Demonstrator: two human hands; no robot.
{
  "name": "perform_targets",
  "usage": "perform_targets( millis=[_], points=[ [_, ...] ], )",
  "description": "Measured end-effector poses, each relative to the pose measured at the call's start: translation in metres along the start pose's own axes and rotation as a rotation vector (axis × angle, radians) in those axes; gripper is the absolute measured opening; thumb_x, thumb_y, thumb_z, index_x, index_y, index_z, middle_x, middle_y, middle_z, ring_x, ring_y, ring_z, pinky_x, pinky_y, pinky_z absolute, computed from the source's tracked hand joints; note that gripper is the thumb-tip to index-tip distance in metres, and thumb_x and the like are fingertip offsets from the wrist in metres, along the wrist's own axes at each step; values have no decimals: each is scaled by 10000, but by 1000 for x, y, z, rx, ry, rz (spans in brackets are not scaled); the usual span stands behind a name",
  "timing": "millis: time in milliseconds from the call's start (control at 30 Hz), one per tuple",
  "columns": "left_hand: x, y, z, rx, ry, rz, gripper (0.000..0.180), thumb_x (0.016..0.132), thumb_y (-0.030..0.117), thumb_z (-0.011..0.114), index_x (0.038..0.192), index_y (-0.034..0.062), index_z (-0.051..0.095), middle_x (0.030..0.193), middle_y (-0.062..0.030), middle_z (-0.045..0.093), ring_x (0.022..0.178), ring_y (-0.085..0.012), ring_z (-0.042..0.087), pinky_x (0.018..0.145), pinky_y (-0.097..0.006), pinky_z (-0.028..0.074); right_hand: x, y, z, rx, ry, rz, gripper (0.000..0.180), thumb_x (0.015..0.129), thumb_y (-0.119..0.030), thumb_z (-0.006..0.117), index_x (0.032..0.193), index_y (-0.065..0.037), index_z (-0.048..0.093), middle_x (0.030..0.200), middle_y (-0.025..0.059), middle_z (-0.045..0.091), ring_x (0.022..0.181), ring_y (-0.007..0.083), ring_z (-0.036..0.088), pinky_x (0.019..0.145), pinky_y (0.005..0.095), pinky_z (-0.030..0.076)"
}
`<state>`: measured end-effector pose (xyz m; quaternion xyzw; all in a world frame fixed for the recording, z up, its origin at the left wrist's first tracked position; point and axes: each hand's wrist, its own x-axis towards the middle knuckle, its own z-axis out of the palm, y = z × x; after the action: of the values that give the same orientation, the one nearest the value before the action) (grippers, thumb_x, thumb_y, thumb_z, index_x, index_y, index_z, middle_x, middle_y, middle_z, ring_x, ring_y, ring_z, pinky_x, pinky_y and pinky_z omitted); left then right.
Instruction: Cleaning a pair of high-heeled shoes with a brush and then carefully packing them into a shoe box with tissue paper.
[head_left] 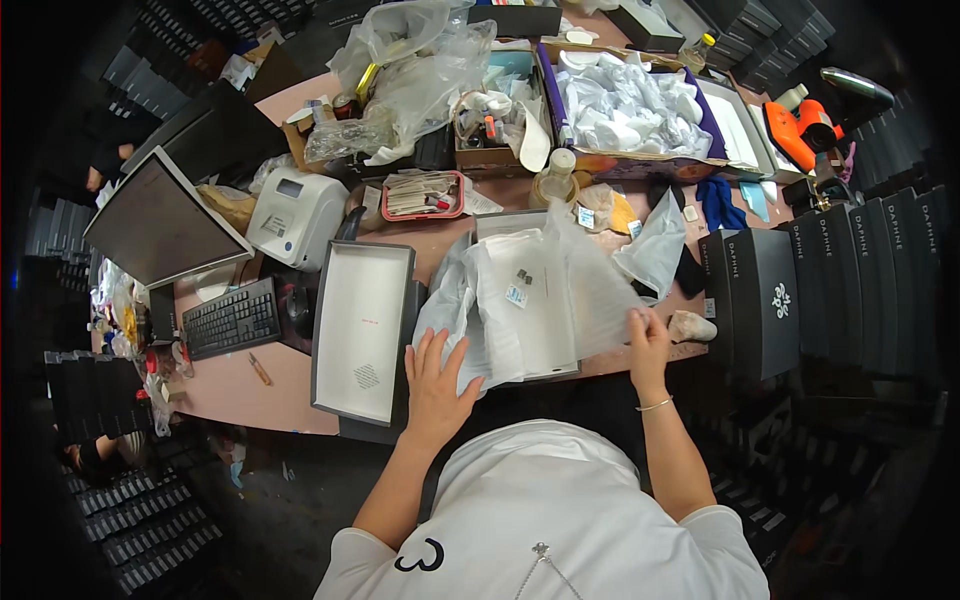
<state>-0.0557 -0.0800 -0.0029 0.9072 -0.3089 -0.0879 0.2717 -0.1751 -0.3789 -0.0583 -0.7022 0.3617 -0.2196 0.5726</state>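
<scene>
Cluttered pink worktable (235, 385), dark floor (300, 500)

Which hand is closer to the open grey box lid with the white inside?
Left. The left hand lies just right of the lid; the right hand is across the tissue paper.

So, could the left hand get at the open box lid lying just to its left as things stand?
Probably yes. The left hand lies flat on the white wrapping paper, and the box lid sits right beside it on the table, with nothing between them. It holds nothing, so it looks free to move over.
</scene>
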Motion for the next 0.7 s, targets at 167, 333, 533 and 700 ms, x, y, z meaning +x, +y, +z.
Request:
perform_targets(
  millis=[167,333,533,700],
  points=[
    [2,-18,-2,-22,93,35,510,804,169,703,1263,31,529,1353,-188,418,1308,-369,357,1079,-532,264,-15,45,-52,123,348,103,332,951,-178,570,1230,-6,517,1021,21,541,845,88,528,703,224,455],
    [-20,-37,-12,-318,235,-172,559,830,81,654,1332,-12,428,1332,-225,420,1237,-384,436,1020,-415,387,-52,-74,-3,-298,-149,-466,381,807,43,611,1178,7,529,1130,125,556,932,207,571,816,300,477],
    [-23,-39,-6,-371,-8,-321,724,806,108,703,1421,38,327,1235,-186,462,887,-315,580,740,-383,495,-60,-75,135,-594,-968,-624,732,687,-294,798,1290,-58,456,1230,149,521,1099,336,527,893,421,442],
    [-21,-57,25,-207,182,-189,513,859,66,608,1344,36,443,982,-212,616,798,-315,624,689,-364,500,-55,-24,156,-834,-963,-832,614,664,-215,758,1202,-72,499,1100,123,560,1089,308,530,913,441,404]
  ],
)
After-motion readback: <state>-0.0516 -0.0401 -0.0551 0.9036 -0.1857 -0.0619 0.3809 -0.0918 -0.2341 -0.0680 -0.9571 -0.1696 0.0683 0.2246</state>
